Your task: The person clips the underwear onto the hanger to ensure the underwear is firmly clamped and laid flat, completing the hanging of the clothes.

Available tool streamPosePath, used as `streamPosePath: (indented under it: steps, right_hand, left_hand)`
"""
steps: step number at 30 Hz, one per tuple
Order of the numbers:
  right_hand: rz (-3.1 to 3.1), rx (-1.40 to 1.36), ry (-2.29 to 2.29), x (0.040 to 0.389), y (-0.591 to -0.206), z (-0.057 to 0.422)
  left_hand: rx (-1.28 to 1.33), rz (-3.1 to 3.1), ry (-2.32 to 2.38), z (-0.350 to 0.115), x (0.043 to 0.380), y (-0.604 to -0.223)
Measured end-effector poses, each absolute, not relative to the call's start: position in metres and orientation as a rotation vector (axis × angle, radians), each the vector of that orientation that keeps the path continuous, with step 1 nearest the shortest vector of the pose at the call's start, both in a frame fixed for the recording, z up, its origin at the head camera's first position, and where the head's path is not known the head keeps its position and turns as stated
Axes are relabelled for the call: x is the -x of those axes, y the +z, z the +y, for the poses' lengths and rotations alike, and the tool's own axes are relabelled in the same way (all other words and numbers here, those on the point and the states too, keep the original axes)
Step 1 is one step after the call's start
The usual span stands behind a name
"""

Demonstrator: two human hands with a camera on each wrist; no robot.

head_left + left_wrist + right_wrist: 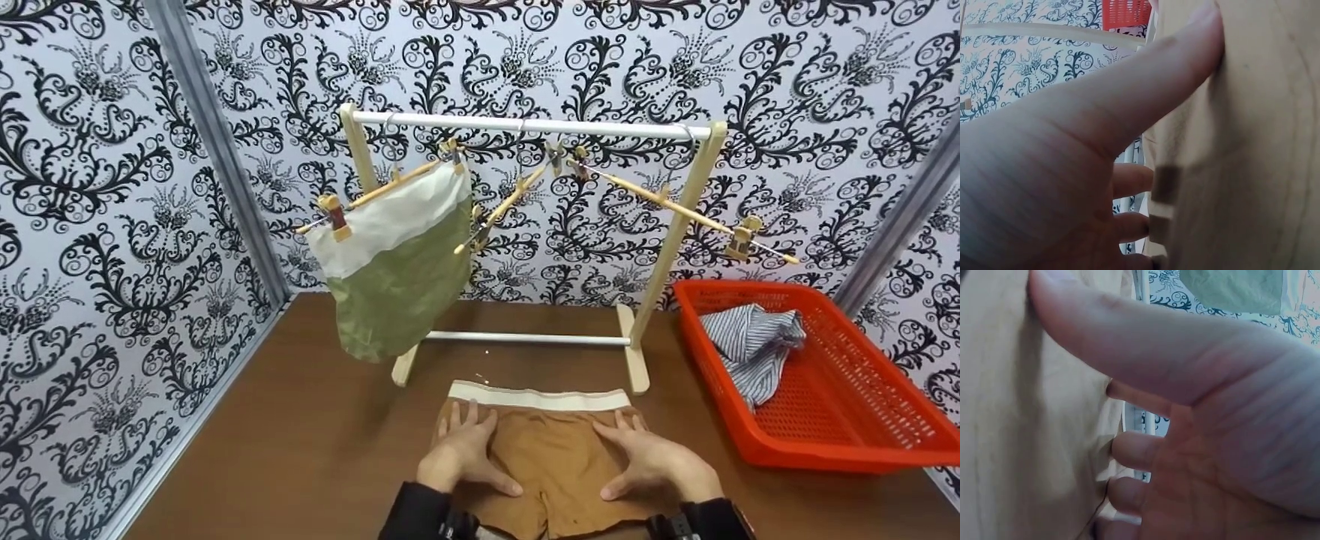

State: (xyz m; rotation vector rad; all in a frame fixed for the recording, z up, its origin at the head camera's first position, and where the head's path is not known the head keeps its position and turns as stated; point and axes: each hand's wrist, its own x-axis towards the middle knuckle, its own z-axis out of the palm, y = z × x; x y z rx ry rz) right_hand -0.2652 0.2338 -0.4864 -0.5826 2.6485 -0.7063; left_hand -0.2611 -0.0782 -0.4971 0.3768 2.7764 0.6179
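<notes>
Brown shorts (555,450) with a white waistband (540,397) lie spread on the table, the waistband toward the rack. My left hand (469,454) rests on their left side, fingers extended toward the waistband and thumb reaching inward. On the opposite side my right hand (652,457) touches the cloth in the same way, its thumb (1095,332) pressed to the fabric in the right wrist view. The left thumb (1168,67) also touches the brown cloth in the left wrist view. Neither hand grips the shorts.
Behind the shorts stands a clothes rack (532,124). A green and white garment (405,262) is clipped to its left hanger; two clip hangers, one a wooden hanger (675,206), carry nothing. At right, a red basket (847,450) holds a striped cloth (750,345).
</notes>
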Motion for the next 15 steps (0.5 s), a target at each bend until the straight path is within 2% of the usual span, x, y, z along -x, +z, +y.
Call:
streamPosePath:
  steps: [7,15]
  right_hand:
    - [2.655,0.539,-0.684,0.261,-0.487,0.231]
    - [2.628,0.634,-0.716,0.265,-0.487,0.234]
  left_hand:
    - [-0.353,2.799,0.580,-0.075,0.253,-0.493]
    - [-0.339,2.775,0.583,-0.077,0.262,-0.506]
